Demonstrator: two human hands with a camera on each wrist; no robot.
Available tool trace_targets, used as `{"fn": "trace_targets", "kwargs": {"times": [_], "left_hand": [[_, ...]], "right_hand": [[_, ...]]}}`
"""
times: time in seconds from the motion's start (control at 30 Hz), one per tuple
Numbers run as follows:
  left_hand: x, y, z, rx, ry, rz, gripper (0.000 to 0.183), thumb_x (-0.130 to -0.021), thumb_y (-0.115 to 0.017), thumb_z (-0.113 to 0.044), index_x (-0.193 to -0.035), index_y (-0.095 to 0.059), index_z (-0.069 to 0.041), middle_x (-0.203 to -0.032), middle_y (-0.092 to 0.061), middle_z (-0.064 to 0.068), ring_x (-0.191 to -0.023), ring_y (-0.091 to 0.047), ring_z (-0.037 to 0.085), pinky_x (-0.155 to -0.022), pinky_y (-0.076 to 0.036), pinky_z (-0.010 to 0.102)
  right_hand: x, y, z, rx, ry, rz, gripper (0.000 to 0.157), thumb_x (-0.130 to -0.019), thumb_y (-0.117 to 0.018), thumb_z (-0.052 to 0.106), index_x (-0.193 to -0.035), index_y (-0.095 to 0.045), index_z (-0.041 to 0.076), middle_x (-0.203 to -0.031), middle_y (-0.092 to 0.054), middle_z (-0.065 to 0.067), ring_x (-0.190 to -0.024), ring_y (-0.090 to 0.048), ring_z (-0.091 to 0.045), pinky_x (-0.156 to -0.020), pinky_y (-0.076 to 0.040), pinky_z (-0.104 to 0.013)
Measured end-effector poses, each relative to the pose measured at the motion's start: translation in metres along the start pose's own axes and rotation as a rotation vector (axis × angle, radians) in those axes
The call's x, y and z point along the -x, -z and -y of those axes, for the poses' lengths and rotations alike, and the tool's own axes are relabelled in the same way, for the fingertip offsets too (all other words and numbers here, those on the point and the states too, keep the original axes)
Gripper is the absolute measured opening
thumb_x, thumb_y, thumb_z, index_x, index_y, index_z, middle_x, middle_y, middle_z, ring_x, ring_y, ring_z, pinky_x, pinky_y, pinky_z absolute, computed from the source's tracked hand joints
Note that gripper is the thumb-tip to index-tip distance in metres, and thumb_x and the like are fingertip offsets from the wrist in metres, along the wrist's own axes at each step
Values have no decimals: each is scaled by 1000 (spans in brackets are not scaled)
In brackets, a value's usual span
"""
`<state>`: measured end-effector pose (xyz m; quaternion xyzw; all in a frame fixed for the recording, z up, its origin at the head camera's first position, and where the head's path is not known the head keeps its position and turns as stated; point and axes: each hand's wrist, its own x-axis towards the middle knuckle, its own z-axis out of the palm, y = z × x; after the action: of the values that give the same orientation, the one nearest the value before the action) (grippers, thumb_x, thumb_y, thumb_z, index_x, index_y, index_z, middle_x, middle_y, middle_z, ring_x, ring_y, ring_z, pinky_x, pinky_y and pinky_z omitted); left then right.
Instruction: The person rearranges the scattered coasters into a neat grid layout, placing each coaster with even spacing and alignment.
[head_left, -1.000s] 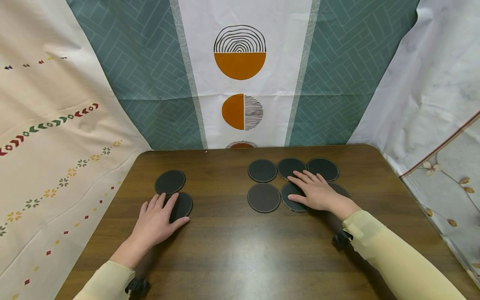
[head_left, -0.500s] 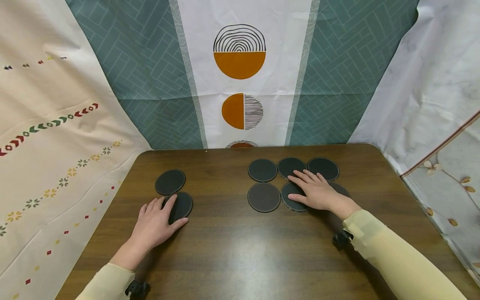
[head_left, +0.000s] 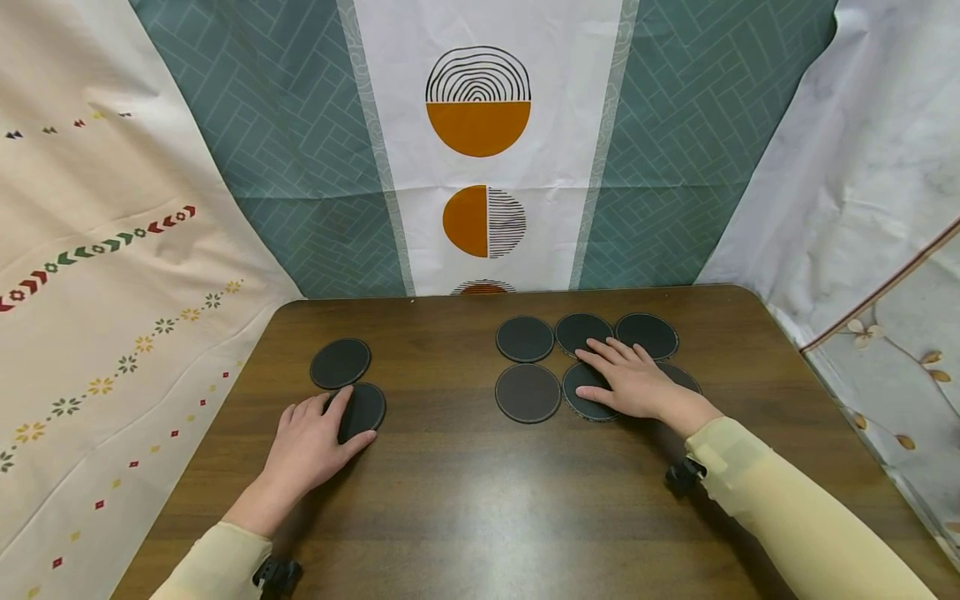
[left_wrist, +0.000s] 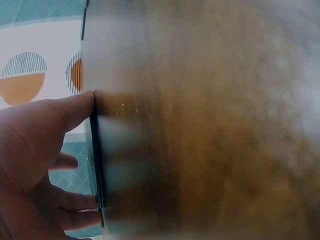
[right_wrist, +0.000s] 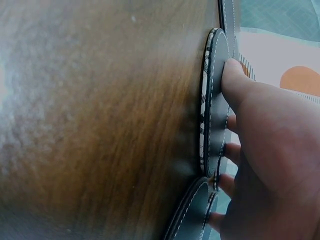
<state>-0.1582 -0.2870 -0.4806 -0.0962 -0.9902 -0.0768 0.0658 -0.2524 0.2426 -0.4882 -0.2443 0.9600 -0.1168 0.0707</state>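
Observation:
Several black round coasters with stitched rims lie on the table. My left hand point(head_left: 309, 450) rests at the near coaster point(head_left: 364, 413) of a left pair, its index finger and thumb spread on it. The far coaster point(head_left: 341, 363) sits just beyond. In the left wrist view the thumb point(left_wrist: 80, 107) meets a dark rim. My right hand point(head_left: 637, 387) lies with spread fingers over the near middle coaster point(head_left: 585, 390) of two rows of three, its fingertips reaching the far middle coaster point(head_left: 581, 332). In the right wrist view the coaster under the thumb point(right_wrist: 218, 95) shows a black-and-white patterned edge.
Also in the right group are the far left coaster point(head_left: 525, 339), near left coaster point(head_left: 528, 392) and far right coaster point(head_left: 647, 336). The near right coaster point(head_left: 679, 377) is partly hidden by the hand. Patterned cloths point(head_left: 300, 150) hang behind and beside the wooden table point(head_left: 450, 500).
My left fingers have drawn back slightly from between the two left coasters. The right hand stays in place, and the coasters have not visibly moved.

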Motion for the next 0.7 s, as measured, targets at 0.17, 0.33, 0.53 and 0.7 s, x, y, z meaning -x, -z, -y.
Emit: {"fn": "trace_targets", "kwargs": {"times": [0.17,0.33,0.53,0.7], "left_hand": [[-2,0,0,0,-2,-5,87,-95,-84,-55,-159,-56,-1,-140,-63,35,-128,-58,60,-114,-36,77],[-5,0,2,8,0,-1,88,-94,-85,-55,-157,-57,0,-137,-64,35,-124,-59,61,-114,-36,77],[-8,1,2,13,-6,-7,91,-92,-86,-54,-157,-55,2,-134,-65,36,-122,-61,60,-113,-39,74],[-10,1,-3,29,-22,-9,92,-91,-88,-52,-157,-54,3,-134,-65,36,-122,-61,58,-111,-42,73]], "right_hand": [[0,0,1,-4,-10,4,82,-109,-59,62,-173,-40,15,-181,-26,-17,-165,-18,-49,-127,-9,-78],[1,2,2,-2,1,-7,84,-109,-56,67,-172,-41,14,-180,-28,-19,-164,-20,-51,-127,-10,-79],[3,4,5,-1,9,-15,83,-109,-57,66,-171,-43,13,-178,-30,-20,-163,-22,-52,-125,-13,-80],[3,4,5,0,5,-17,82,-109,-59,64,-171,-43,12,-178,-30,-21,-163,-22,-52,-125,-13,-80]]}}
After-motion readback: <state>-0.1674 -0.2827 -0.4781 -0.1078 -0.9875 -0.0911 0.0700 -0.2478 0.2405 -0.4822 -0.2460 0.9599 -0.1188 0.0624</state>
